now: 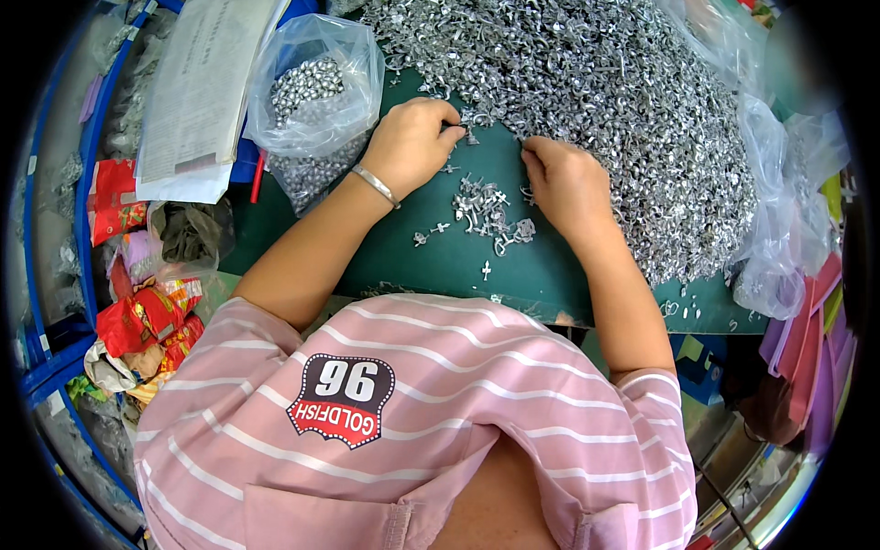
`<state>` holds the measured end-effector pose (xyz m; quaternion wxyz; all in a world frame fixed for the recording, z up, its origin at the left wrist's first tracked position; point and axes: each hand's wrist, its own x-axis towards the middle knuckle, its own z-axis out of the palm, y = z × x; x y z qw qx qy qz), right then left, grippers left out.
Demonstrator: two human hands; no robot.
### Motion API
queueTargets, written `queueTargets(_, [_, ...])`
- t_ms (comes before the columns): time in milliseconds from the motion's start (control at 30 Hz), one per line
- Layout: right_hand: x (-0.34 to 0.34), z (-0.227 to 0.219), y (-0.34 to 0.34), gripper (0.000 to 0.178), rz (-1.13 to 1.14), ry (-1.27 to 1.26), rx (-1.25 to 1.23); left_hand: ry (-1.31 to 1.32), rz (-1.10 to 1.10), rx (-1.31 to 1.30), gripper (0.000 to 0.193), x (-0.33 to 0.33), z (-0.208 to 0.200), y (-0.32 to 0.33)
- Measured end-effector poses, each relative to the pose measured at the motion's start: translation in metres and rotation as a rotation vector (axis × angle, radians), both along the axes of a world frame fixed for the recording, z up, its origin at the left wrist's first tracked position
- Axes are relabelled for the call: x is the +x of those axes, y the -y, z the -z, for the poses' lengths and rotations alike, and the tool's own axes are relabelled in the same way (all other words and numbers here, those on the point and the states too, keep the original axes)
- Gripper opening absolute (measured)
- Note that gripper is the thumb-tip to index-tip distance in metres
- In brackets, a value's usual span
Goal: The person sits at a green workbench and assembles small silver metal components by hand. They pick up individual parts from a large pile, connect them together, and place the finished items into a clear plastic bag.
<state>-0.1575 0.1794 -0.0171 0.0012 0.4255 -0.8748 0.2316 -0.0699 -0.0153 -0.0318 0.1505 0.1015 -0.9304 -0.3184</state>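
My left hand (411,144), with a silver bangle (377,186) on its wrist, rests by the near left edge of a large pile of small silver metal charms (587,92). Its thumb and forefinger are curled in a pinch beside a few loose pieces; what they hold is too small to make out. Across a narrow gap, my right hand (570,186) touches the pile's front edge, fingers bent together and their contents hidden. Between and nearer than both hands lies a small heap of charms (488,209) on the green tabletop (394,261). One cross charm (486,269) lies apart from it.
Left of my left arm stands a clear plastic bag (316,119) of round silver pieces. Beyond it are papers (197,92), a red stick (258,177) and blue shelving (69,183). Red packets (151,312) fill the lower left. Clear plastic sheeting (770,211) edges the pile's right side.
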Motion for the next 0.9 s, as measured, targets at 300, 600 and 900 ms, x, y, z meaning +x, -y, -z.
queueTargets(300, [0.004,-0.001,-0.014,0.009,0.046,0.815,-0.416,0.209,-0.051,1.009,0.011,0.015,-0.017,-0.005])
queueTargets(600, [-0.001,-0.001,0.009,0.016,0.033,-0.094,0.043,0.108,0.052,0.157,0.015,0.002,-0.008,-0.009])
queueTargets(900, [-0.002,-0.010,-0.009,0.010,0.083,0.946,-0.460,0.170,0.073,0.304,0.011,0.024,-0.014,0.002])
